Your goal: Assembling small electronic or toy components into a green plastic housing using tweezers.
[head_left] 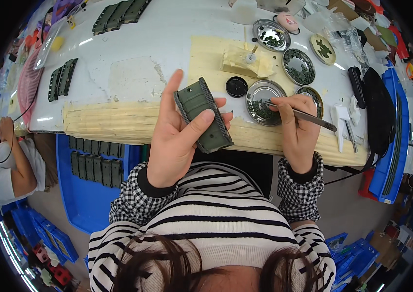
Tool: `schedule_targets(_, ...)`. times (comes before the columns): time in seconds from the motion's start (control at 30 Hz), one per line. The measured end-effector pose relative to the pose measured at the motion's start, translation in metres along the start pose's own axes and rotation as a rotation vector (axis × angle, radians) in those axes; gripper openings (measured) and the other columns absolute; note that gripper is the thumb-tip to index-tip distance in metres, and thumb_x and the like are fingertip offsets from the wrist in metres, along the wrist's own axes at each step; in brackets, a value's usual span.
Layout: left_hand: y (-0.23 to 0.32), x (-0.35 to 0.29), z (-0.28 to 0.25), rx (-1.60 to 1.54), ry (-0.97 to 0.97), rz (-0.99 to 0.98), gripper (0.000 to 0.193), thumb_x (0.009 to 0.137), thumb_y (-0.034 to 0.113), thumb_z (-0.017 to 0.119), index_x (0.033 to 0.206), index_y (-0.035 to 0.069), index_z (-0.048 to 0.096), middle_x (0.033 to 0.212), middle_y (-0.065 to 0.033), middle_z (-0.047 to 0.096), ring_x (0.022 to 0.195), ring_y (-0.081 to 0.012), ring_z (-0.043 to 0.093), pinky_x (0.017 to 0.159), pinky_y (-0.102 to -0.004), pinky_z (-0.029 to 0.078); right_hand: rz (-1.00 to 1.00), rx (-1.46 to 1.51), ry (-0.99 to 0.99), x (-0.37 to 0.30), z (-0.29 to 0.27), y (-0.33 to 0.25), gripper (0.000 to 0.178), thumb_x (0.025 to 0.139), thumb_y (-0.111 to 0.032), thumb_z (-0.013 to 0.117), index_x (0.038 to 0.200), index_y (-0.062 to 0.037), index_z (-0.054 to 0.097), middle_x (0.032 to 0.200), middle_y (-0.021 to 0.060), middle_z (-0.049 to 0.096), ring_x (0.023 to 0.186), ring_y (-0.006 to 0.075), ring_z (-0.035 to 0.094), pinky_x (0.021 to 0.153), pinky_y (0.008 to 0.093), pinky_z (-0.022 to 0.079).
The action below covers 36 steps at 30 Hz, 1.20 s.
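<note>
1. Left hand (173, 138) grips dark green part (197, 108) over table's (133, 46) near edge: thumb across its face, index stretched free past its left side, other fingertips poking out at right.
2. Right hand (299, 127): thumb and fingers pinched on tweezers (317, 120).
3. Tweezer tips at green bits (259, 110) in steel dish (266, 86), near table's near edge; can't tell if gripping any.

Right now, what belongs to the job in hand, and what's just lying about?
Seemingly the job:
- dark-green ribbed piece, left hand
- silver metal tweezers, right hand
- round silver metal dish of small green bits, at tweezers' tip

Likely lying about:
- crumpled white tissue
- black fabric bundle
</note>
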State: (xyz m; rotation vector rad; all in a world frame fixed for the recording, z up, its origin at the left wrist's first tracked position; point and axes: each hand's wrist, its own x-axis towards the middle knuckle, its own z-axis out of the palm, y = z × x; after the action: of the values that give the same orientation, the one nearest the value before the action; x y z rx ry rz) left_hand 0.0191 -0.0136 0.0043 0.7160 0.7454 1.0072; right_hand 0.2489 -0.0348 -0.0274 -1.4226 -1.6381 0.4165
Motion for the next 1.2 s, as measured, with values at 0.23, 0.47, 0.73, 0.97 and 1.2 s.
schedule_targets(0.23, -0.003, 0.002, -0.002, 0.080, -0.022, 0.066, 0.032, 0.098, 0.009, 0.051, 0.129, 0.002, 0.046, 0.125, -0.0152, 0.051, 0.104, -0.0247, 0.063, 0.088, -0.0357, 0.055, -0.040, -0.070, -0.018, 0.004, 0.003, 0.000, 0.014, 0.096, -0.006, 0.056, 0.099, 0.0017, 0.067, 0.095, 0.0095, 0.054, 0.081, 0.0146, 0.060, 0.074, 0.0247, 0.052)
schedule_targets(0.47, -0.006, 0.009, -0.012, 0.246, -0.184, -0.014, 0.021, 0.102, 0.019, 0.047, 0.100, 0.000, 0.055, 0.123, -0.0126, 0.054, 0.101, -0.0216, 0.064, 0.085, -0.0329, 0.055, -0.134, -0.018, 0.009, 0.013, -0.005, -0.028, 0.013, 0.081, -0.012, 0.070, 0.093, -0.0056, 0.072, 0.083, 0.0048, 0.067, 0.083, 0.0237, 0.054, 0.075, 0.0321, 0.043)
schedule_targets(0.73, -0.010, 0.016, -0.001, 0.306, -0.225, -0.010, 0.025, 0.102, 0.023, 0.048, 0.094, 0.002, 0.059, 0.091, -0.0008, 0.061, 0.084, -0.0048, 0.052, 0.076, -0.0208, 0.044, -0.436, -0.155, -0.185, 0.021, -0.008, -0.066, 0.027, 0.076, -0.025, 0.071, 0.095, -0.0051, 0.071, 0.086, 0.0064, 0.069, 0.089, 0.0275, 0.058, 0.079, 0.0369, 0.047)
schedule_targets(0.97, -0.015, 0.015, -0.005, 0.068, -0.226, -0.132, 0.024, 0.103, 0.022, 0.045, 0.095, 0.003, 0.057, 0.102, -0.0039, 0.062, 0.092, -0.0084, 0.056, 0.084, -0.0234, 0.047, -0.503, -0.086, -0.179, 0.023, -0.003, -0.066, 0.033, 0.069, -0.019, 0.076, 0.097, -0.0029, 0.069, 0.087, 0.0072, 0.067, 0.083, 0.0262, 0.062, 0.072, 0.0350, 0.050)
schedule_targets(1.2, -0.013, 0.014, -0.005, -0.286, -0.263, -0.210, 0.026, 0.102, 0.025, 0.047, 0.101, 0.001, 0.058, 0.101, -0.0085, 0.064, 0.095, -0.0182, 0.066, 0.082, -0.0299, 0.055, -0.209, 0.307, -0.119, 0.010, 0.007, -0.062, 0.020, 0.082, -0.003, 0.066, 0.101, 0.0040, 0.067, 0.092, 0.0127, 0.069, 0.082, 0.0261, 0.066, 0.079, 0.0351, 0.054)
